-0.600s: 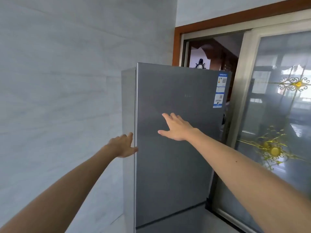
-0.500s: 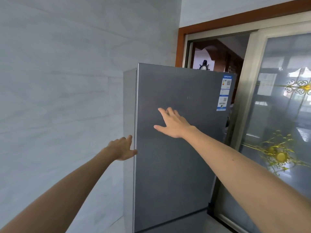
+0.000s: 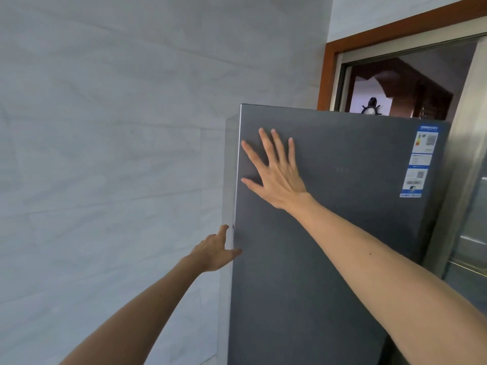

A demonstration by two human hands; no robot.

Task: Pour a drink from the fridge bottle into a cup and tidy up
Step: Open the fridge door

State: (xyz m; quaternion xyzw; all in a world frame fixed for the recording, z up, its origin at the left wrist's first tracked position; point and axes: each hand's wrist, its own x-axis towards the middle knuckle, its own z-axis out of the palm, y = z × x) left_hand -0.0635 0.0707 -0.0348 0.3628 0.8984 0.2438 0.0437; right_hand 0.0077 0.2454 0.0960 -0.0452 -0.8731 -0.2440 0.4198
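The fridge (image 3: 329,233) stands straight before you, with the wall (image 3: 105,154) just to its left and a sliding door frame (image 3: 467,159) to its right. Your right hand (image 3: 279,177) lies flat on the upper left of the fridge front. Your left hand (image 3: 213,252) sits lower, at the front's left edge, thumb on the front. A label (image 3: 419,160) sits near the upper right corner.

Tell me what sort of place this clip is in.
Probably a home kitchen corner: a grey fridge stands against a pale tiled wall, beside a wood-framed sliding glass door.
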